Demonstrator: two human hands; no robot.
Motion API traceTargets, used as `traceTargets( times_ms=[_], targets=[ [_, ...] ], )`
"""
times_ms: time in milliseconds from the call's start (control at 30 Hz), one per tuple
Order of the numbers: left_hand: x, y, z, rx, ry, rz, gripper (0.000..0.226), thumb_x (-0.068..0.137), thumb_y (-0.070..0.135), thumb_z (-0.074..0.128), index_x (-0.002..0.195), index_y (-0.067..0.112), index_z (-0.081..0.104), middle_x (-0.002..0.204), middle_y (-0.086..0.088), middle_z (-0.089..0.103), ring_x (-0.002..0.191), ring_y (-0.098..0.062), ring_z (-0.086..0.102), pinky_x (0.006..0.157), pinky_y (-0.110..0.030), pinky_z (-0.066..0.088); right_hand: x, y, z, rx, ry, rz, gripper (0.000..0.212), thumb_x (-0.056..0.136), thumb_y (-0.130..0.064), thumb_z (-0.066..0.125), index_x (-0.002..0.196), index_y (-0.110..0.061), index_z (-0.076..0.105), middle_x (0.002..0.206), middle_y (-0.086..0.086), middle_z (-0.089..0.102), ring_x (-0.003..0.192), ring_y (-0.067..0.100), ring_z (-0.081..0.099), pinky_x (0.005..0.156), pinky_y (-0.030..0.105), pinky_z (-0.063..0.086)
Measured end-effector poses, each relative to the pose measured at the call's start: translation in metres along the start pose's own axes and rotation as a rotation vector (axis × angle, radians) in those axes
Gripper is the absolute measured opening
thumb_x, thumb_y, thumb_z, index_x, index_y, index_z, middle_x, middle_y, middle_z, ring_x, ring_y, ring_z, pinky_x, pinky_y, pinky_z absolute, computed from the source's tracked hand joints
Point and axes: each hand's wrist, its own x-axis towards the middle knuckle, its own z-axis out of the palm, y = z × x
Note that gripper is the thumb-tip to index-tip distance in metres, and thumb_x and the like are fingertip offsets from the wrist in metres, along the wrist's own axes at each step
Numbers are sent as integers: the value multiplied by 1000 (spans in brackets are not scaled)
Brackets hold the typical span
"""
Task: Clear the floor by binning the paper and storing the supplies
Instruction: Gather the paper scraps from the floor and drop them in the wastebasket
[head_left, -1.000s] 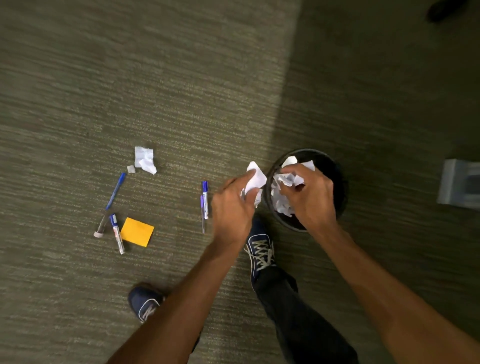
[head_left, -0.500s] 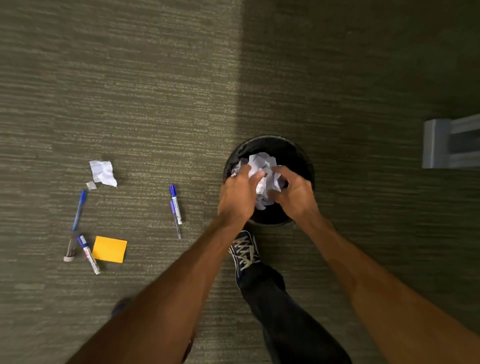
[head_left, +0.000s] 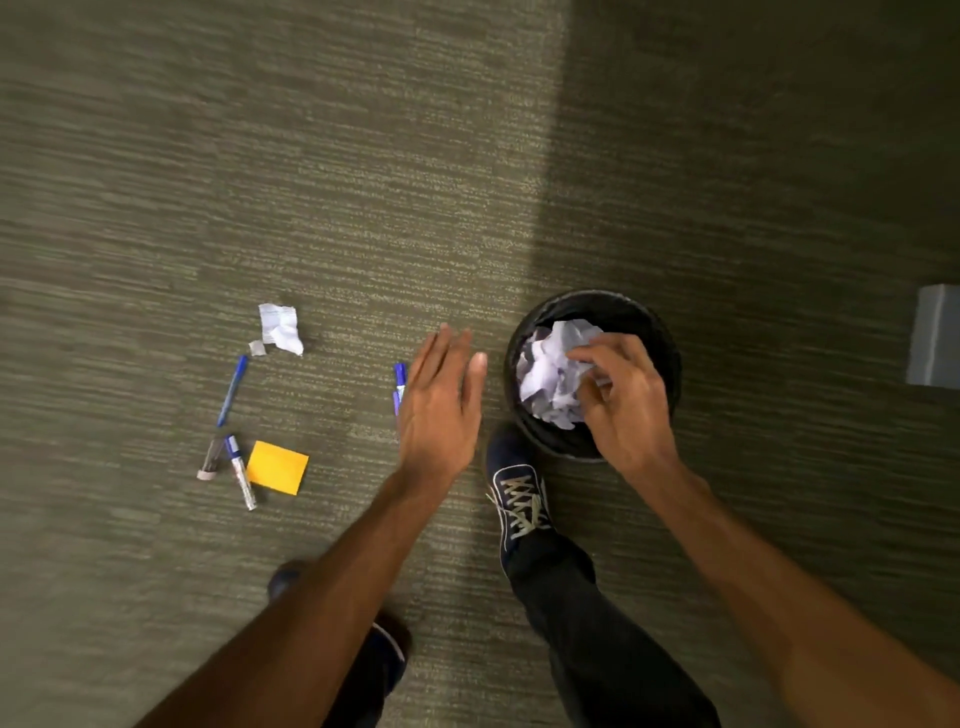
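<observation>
A round black bin (head_left: 524, 343) stands on the carpet with crumpled white paper (head_left: 550, 371) inside. My right hand (head_left: 621, 397) is over the bin, fingers curled onto that paper. My left hand (head_left: 441, 405) is flat and empty, left of the bin, above the carpet. It partly hides a blue-capped marker (head_left: 399, 376). Further left lie a crumpled paper piece (head_left: 280, 327), a tiny paper scrap (head_left: 256, 347), a blue pen (head_left: 232, 389), a second marker (head_left: 240, 470), a small clear tube (head_left: 209, 460) and an orange sticky pad (head_left: 277, 466).
My right shoe (head_left: 517, 499) is planted just in front of the bin; my left shoe (head_left: 384, 649) is lower, under my left forearm. A grey box-like object (head_left: 935, 335) sits at the right edge. Green carpet surrounds everything.
My left hand has let go of the paper, left the bin and swung left with its fingers spread. My right hand stays on the paper in the bin.
</observation>
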Motion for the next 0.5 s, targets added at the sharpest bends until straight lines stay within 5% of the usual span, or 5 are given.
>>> traceTargets(
  times_ms=[200,500],
  targets=[
    [-18,-77,-48,73,82,-105,50,103,37,46,142,6,52,154,-19,44,143,-34,40,117,-45,33,9,-60,43,35,-87,-149,30,91,2,58,112,-14,71,121,2,55,85,16,64,77,30,57],
    [-31,-199,-79,74,123,-338,65,94,38,65,150,16,40,162,-16,27,141,-35,41,105,-46,44,35,-96,174,-8,-350,-241,36,87,-5,69,119,-20,65,113,-9,49,73,9,63,81,35,58]
  ],
)
